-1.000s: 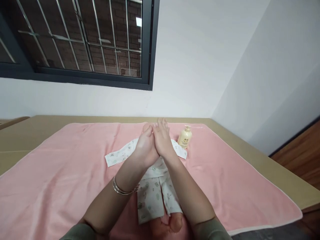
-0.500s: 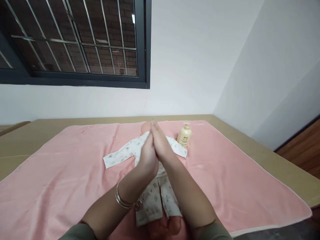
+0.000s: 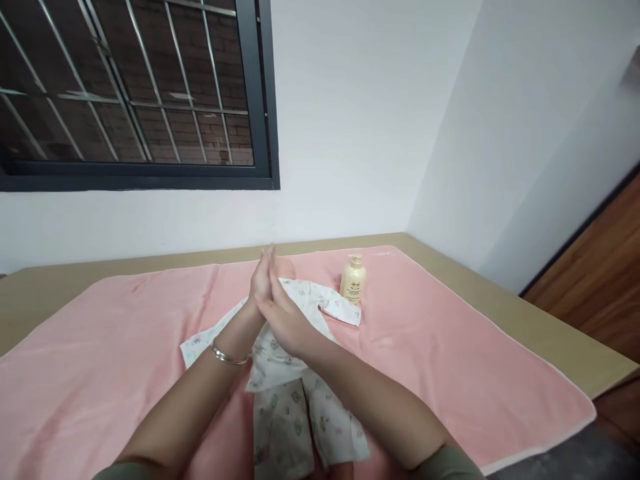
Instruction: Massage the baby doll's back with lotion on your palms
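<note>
My left hand (image 3: 261,277) and my right hand (image 3: 285,317) are pressed palm to palm, fingers stretched out and pointing away from me. Whatever might lie between the palms is hidden. A silver bangle circles my left wrist. Beneath my hands, on its back, lies what looks like a baby doll, dressed in a white printed top (image 3: 273,360) and matching trousers (image 3: 285,427). Part of its rounded head (image 3: 286,268) shows just beyond my fingers; my hands and forearms cover some of the body. Beside its sleeve on the right stands a cream pump bottle (image 3: 353,280).
A pink blanket (image 3: 425,347) with a pale edge is spread over a tan surface (image 3: 500,307). White walls (image 3: 350,133) rise behind and to the right. A barred window (image 3: 150,100) is at upper left, and a wooden panel (image 3: 600,280) at far right.
My view has turned slightly right, so the window and bottle sit further left. My joined hands stay together but have shifted against each other, the right palm now lower along the left.
</note>
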`<state>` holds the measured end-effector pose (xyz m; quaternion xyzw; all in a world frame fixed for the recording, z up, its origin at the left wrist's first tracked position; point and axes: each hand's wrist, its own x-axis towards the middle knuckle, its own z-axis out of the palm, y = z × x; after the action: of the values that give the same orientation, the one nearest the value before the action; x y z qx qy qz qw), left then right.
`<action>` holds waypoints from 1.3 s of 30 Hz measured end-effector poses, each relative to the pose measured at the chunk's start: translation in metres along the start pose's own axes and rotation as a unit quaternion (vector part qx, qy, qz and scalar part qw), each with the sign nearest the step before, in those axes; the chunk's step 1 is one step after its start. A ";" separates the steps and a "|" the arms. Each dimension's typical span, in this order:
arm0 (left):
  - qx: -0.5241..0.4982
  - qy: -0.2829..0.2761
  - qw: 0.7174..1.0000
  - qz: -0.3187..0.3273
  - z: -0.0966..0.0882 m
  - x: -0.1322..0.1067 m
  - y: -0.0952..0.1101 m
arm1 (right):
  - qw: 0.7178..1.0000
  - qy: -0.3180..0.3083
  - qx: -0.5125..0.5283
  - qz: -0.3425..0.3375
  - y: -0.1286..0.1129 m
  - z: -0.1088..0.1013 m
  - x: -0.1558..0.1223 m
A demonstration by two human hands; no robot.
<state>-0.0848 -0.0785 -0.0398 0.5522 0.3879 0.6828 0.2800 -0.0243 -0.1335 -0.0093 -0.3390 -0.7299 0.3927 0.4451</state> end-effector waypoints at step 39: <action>0.081 0.106 0.989 -0.060 -0.029 -0.029 -0.073 | 0.940 -0.123 -0.308 -0.084 0.122 -0.083 0.025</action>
<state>-0.1094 -0.0688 -0.1186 0.4734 0.5016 0.6857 0.2327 0.0597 -0.0335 -0.0823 -0.3460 -0.8901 0.1481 0.2572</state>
